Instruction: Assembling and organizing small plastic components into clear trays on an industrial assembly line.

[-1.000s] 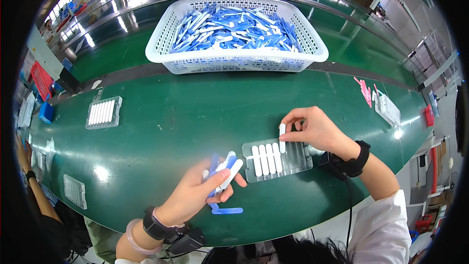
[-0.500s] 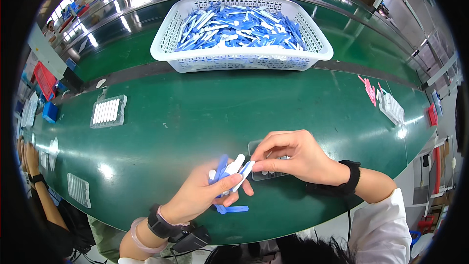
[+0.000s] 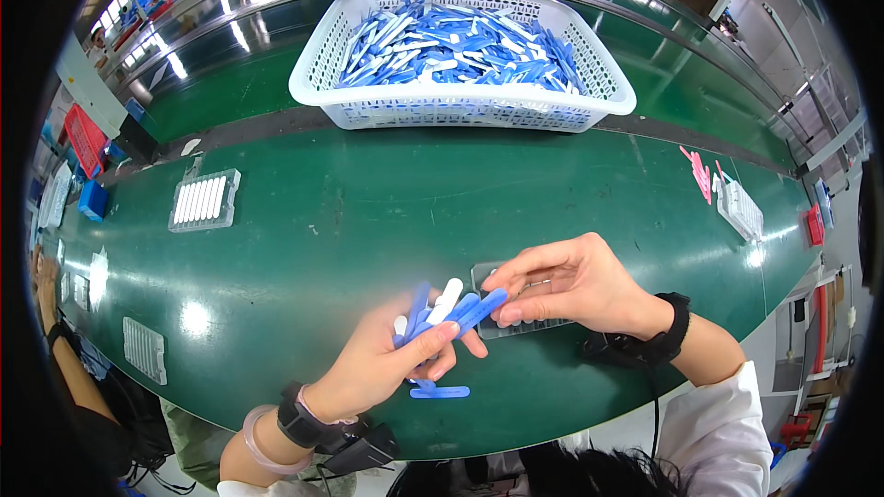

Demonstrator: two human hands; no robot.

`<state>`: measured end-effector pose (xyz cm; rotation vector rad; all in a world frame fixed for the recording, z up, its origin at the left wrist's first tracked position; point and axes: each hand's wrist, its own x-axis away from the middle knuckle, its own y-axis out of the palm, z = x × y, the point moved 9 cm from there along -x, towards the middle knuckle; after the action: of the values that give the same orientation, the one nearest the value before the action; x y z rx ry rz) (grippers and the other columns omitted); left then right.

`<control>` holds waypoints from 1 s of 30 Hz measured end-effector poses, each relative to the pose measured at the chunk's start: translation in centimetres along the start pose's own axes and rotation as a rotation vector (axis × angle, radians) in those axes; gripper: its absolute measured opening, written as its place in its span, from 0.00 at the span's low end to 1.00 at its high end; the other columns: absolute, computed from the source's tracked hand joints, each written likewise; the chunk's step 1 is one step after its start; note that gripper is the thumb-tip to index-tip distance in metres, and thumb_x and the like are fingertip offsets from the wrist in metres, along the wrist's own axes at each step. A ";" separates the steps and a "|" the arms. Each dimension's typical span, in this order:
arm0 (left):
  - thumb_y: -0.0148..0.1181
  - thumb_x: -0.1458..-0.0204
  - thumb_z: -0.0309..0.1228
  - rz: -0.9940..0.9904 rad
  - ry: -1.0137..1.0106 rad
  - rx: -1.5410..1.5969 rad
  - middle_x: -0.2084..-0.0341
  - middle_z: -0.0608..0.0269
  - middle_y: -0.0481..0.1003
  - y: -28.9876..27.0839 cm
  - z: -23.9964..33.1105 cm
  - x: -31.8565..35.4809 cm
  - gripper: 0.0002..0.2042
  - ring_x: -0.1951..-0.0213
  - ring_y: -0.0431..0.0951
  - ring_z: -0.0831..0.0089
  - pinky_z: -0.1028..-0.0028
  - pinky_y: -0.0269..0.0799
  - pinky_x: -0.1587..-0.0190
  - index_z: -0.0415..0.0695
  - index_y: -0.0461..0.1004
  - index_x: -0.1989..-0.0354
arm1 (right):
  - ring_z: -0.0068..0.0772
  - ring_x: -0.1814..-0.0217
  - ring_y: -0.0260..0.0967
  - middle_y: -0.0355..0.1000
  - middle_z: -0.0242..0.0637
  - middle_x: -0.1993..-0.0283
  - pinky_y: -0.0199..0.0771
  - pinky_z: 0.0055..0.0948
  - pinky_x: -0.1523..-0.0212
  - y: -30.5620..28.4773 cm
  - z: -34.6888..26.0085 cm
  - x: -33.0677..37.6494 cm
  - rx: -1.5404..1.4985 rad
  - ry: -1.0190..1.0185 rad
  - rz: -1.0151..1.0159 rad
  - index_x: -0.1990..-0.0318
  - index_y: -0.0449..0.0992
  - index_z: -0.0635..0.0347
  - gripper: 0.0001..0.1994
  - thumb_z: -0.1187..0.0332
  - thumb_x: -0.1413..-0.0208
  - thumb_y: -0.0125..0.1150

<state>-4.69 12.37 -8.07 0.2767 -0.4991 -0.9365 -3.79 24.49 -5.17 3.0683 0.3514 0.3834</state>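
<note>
My left hand (image 3: 391, 342) is closed around a fanned bunch of flat, round-ended plastic sticks, some blue, some white. A white stick (image 3: 447, 299) points up out of the bunch. Out to the right reaches a blue stick (image 3: 479, 310), its far end between the thumb and fingers of my right hand (image 3: 575, 287). Beneath my right hand lies a clear ridged tray (image 3: 525, 328), mostly covered, so its contents are hard to make out. Below my left hand a loose blue stick (image 3: 440, 393) rests on the green table (image 3: 368, 212).
A white perforated basket (image 3: 460, 112) heaped with blue and white sticks stands at the back. On the left are a tray of white sticks (image 3: 203, 201) and another clear tray (image 3: 145, 351). Pink sticks (image 3: 697, 175) lie beside a tray (image 3: 738, 210) at right. Another person's arm (image 3: 78, 370) shows far left.
The white stick formerly in my right fingertips is no longer there; a blue stick now extends from the bunch to them. My right hand has shifted slightly right and up.
</note>
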 end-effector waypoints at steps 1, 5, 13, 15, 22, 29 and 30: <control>0.47 0.46 0.25 0.001 0.000 0.000 0.68 0.46 0.71 0.0 0.0 0.0 0.12 0.79 0.65 0.80 0.82 0.58 0.78 0.38 0.59 0.54 | 0.23 0.64 0.71 0.73 0.37 0.66 0.73 0.20 0.61 0.0 -0.2 -0.1 -0.001 0.000 -0.001 0.59 0.74 0.65 0.12 0.75 0.54 0.61; 0.47 0.45 0.25 0.003 0.008 0.004 0.68 0.45 0.71 0.0 0.0 0.0 0.11 0.80 0.65 0.80 0.83 0.56 0.79 0.38 0.59 0.54 | 0.28 0.63 0.71 0.72 0.44 0.64 0.74 0.25 0.59 0.4 -0.5 -0.2 -0.009 -0.009 -0.025 0.61 0.73 0.71 0.11 0.82 0.55 0.59; 0.47 0.45 0.26 0.046 0.011 0.033 0.69 0.48 0.71 -0.4 0.1 -0.1 0.09 0.80 0.67 0.80 0.84 0.53 0.82 0.39 0.60 0.57 | 0.25 0.70 0.72 0.72 0.42 0.71 0.73 0.20 0.66 -4.7 -1.6 0.4 -0.057 -0.077 0.238 0.67 0.70 0.70 0.07 0.74 0.50 0.58; 0.46 0.45 0.27 0.109 -0.026 0.037 0.69 0.51 0.71 -0.7 0.0 0.1 0.09 0.79 0.66 0.80 0.83 0.52 0.82 0.38 0.61 0.58 | 0.24 0.73 0.71 0.72 0.41 0.74 0.72 0.19 0.69 -6.6 -1.0 0.8 0.114 0.116 0.271 0.69 0.71 0.71 0.07 0.74 0.52 0.59; 0.46 0.45 0.27 0.063 0.005 0.143 0.67 0.54 0.70 -0.6 -0.6 -0.4 0.11 0.78 0.63 0.80 0.82 0.54 0.79 0.36 0.62 0.55 | 0.20 0.75 0.67 0.71 0.35 0.76 0.68 0.17 0.70 -8.6 0.4 0.7 0.462 0.133 0.197 0.69 0.73 0.72 0.11 0.72 0.59 0.64; 0.47 0.45 0.27 0.051 0.027 0.028 0.67 0.56 0.70 -0.4 -0.1 -0.1 0.10 0.76 0.64 0.80 0.82 0.54 0.78 0.37 0.63 0.56 | 0.26 0.69 0.59 0.65 0.34 0.71 0.63 0.23 0.66 -7.7 0.4 1.1 0.808 0.062 0.188 0.68 0.75 0.64 0.15 0.67 0.64 0.67; 0.48 0.45 0.27 0.048 0.035 -0.008 0.68 0.56 0.71 -0.4 0.0 -0.1 0.10 0.76 0.64 0.80 0.82 0.54 0.77 0.38 0.64 0.56 | 0.27 0.66 0.60 0.65 0.34 0.69 0.64 0.25 0.64 -7.1 0.5 1.4 0.826 0.078 0.165 0.64 0.74 0.63 0.17 0.67 0.64 0.67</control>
<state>-5.00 12.20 -8.30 0.2719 -0.4678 -0.8855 -3.88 31.70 -5.77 3.9167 0.3187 0.4543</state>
